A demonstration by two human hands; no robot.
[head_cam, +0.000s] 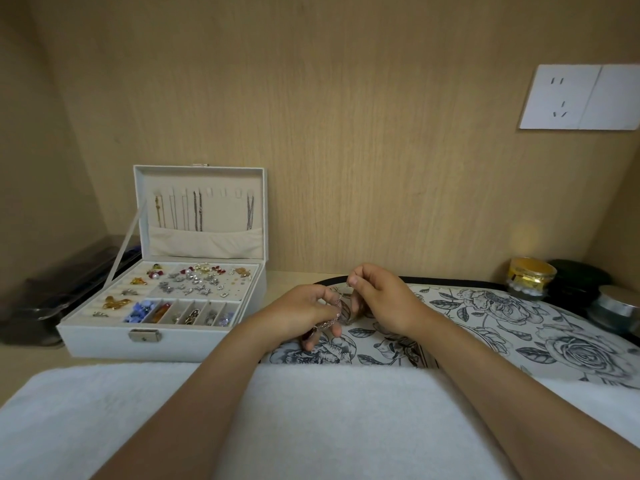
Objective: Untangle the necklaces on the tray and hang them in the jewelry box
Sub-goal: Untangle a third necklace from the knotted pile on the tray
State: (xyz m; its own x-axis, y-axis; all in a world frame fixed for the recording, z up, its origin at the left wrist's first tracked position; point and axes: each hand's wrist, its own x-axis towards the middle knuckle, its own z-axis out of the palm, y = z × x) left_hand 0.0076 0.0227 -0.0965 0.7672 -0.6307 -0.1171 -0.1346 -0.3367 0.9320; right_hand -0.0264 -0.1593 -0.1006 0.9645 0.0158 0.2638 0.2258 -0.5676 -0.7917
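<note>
Necklaces (335, 311) bunched between both hands above floral tray (485, 327). Left hand (304, 315) curls round chain clump, anchoring it; right hand (377, 296) pinches strand, lifted apart, likely to tease knot. Jewelry box (166, 341) open alongside, lid hooks ready.

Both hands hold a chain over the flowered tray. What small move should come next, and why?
Probably ease the hands slightly apart to loosen the tangle. The left hand and right hand both pinch the necklace chain, which looks bunched between them above the tray. Hanging it in the jewelry box seems too early.
</note>
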